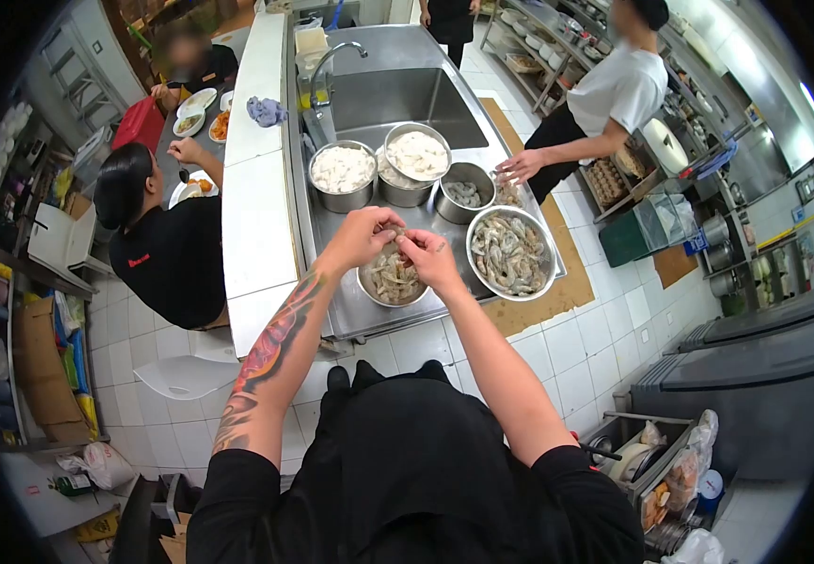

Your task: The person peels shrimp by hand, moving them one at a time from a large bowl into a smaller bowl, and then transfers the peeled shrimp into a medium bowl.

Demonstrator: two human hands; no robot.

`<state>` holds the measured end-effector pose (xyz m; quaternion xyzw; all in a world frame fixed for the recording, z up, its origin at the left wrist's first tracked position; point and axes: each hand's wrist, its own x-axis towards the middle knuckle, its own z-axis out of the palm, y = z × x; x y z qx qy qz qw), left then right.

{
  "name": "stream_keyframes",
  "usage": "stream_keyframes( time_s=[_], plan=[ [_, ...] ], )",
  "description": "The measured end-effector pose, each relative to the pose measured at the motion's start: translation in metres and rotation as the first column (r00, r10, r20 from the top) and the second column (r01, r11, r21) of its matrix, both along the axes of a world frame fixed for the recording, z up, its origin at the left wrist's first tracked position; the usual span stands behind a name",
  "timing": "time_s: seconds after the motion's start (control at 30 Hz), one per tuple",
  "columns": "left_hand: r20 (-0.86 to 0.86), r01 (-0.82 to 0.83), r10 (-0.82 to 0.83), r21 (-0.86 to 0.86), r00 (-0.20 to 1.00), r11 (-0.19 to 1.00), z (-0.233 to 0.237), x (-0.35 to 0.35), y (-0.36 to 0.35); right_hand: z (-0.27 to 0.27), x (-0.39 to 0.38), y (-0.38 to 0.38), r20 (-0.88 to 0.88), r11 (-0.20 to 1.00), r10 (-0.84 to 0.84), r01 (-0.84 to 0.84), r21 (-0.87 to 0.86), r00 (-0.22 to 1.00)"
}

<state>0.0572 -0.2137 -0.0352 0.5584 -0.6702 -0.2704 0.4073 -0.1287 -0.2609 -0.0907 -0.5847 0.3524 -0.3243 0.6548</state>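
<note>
My left hand (365, 239) and my right hand (428, 259) meet over a metal bowl of shrimp pieces (393, 279), fingers pinched together on a small shrimp (395, 233), partly hidden by the fingertips. To the right is a wide metal bowl (550, 266) filled with grey unpeeled shrimp (508, 254). Behind it stands a metal pot (444, 207) with a few grey shrimp (464, 194). Further back, a pot of pale shrimp (343, 169) stands left of a bowl of pale shrimp (417, 154), which rests on another pot (405, 195).
A steel sink (407, 103) with a curved faucet (336, 61) lies beyond the pots. On the right, a co-worker in white (614, 89) reaches toward the shrimp. Two people in black (167, 240) sit left of the white tiled ledge (258, 197), which holds a purple cloth (267, 112).
</note>
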Motion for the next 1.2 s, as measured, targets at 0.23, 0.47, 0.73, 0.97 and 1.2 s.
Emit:
stream_keyframes(
  time_s=[0.23, 0.47, 0.73, 0.97, 1.2],
  plan=[
    [-0.061, 0.049, -0.043, 0.099, 0.997, 0.994, 0.003, -0.001, -0.001, 0.001, 0.003, 0.006, -0.048, 0.986, -0.054, 0.045, -0.159, 0.997],
    [-0.263, 0.051, 0.0, 0.188, 0.965, 0.981, -0.003, 0.005, -0.007, 0.023, 0.005, 0.018, 0.086, 0.993, -0.089, 0.095, -0.067, 0.992],
    [-0.152, -0.022, 0.055, 0.209, 0.987, 0.978, -0.006, 0.001, -0.005, 0.017, 0.006, 0.02, 0.103, 0.992, -0.122, 0.126, -0.03, 0.987],
    [-0.076, -0.128, 0.149, 0.234, 0.986, 0.964, -0.009, 0.016, -0.007, 0.011, -0.003, 0.015, 0.052, 0.987, -0.161, 0.16, 0.024, 0.986],
    [-0.058, -0.063, 0.073, 0.156, 0.996, 0.986, -0.014, 0.012, -0.005, -0.013, -0.01, 0.004, -0.672, 0.811, -0.206, -0.26, -0.524, 0.711]
  ],
)
